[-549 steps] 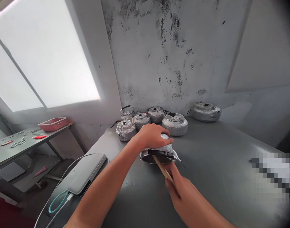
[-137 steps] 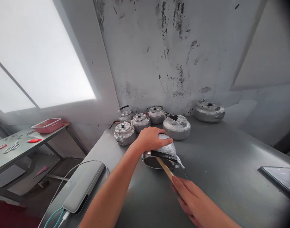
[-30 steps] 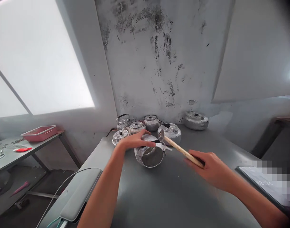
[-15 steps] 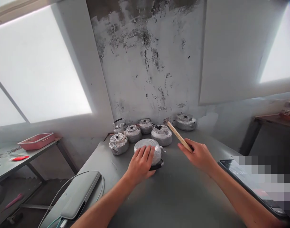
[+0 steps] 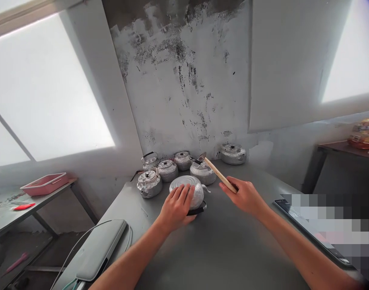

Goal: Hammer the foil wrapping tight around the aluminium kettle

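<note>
A silver, dented metal kettle (image 5: 196, 193) lies on the table with its round base turned up and toward me, spout to the right and black handle low on the near side. My left hand (image 5: 177, 205) grips it, fingers over its left side and thumb down by the handle. In my right hand (image 5: 243, 195), fingers are wrapped round the wooden shaft of a hammer (image 5: 217, 171). Its metal head is raised up and left, in line with another kettle (image 5: 204, 175) behind. Whether the head touches anything, I cannot tell.
Several more dented kettles (image 5: 168, 171) stand along the back, one kettle (image 5: 232, 154) apart at the right by the wall. A grey power bank (image 5: 102, 249) with cables lies front left, a phone (image 5: 308, 227) at right. A side table holds a pink basket (image 5: 47, 184).
The hammer and my right hand have shifted left, the head now nearer the kettle. My left hand stays on the kettle. The whole view has moved slightly.
</note>
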`<state>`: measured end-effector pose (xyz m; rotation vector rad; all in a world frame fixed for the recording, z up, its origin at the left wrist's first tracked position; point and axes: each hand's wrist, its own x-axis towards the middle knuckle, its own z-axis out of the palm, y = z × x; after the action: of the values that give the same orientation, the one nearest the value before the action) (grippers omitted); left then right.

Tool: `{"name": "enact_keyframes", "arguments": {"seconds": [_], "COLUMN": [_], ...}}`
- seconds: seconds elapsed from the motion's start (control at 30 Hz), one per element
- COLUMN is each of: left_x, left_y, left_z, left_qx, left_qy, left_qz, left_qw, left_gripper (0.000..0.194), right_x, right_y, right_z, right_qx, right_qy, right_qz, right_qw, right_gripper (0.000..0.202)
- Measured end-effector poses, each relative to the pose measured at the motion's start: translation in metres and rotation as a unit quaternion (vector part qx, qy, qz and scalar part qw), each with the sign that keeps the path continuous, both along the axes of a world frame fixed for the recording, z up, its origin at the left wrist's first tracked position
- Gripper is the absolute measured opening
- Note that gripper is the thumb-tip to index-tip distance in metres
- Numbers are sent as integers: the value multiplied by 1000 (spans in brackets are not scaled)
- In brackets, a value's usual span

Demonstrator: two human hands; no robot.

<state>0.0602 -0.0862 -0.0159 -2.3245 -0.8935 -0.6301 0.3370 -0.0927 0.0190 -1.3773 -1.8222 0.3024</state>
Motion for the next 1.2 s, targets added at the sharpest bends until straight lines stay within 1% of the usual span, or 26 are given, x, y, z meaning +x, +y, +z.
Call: {"name": "enact_keyframes", "arguments": {"seconds": [0.1,0.17,0.27,0.37,0.43,0.6,0.7,0.77,0.83,0.9,1.07,1.17,1.2], "left_x": [-3,-6,-12,-20,-26,-33,-34,-34,-34,-35,-38,-43,-43], "left_y": [1,1,1,1,1,1,4,7,7,6,1,1,1], "left_z": [5,8,10,10,7,2,2,4,7,13,36,47,49], "left_qx": [19,41,65,77,104,191,244,272,282,282,294,302,302], "left_qy": [-22,-15,26,82,91,71,61,56,58,65,54,28,8], "left_qz": [2,-7,-36,-69,-95,-174,-213,-245,-272,-282,-275,-260,-255], "left_qw": [1000,999,997,991,986,963,944,929,918,915,914,917,919], "left_gripper": [82,78,71,56,47,39,33,33,35,34,30,34,38], "right_x": [1,2,2,0,-2,-6,-5,-3,0,1,-2,-7,-8], "right_y": [3,5,6,7,9,17,22,25,29,32,35,35,35], "right_z": [-2,-2,-3,-7,-10,-18,-21,-24,-26,-28,-34,-39,-40], "right_qx": [9,16,29,40,44,44,38,31,23,14,-7,-14,-15], "right_qy": [-8,-15,-27,-36,-41,-48,-47,-47,-51,-58,-86,-112,-121], "right_qz": [0,-1,-7,-19,-31,-71,-79,-78,-79,-81,-79,-70,-67], "right_qw": [1000,1000,999,998,998,995,995,995,995,995,993,991,990], "right_gripper": [39,39,38,37,37,36,38,38,39,38,36,31,29]}}
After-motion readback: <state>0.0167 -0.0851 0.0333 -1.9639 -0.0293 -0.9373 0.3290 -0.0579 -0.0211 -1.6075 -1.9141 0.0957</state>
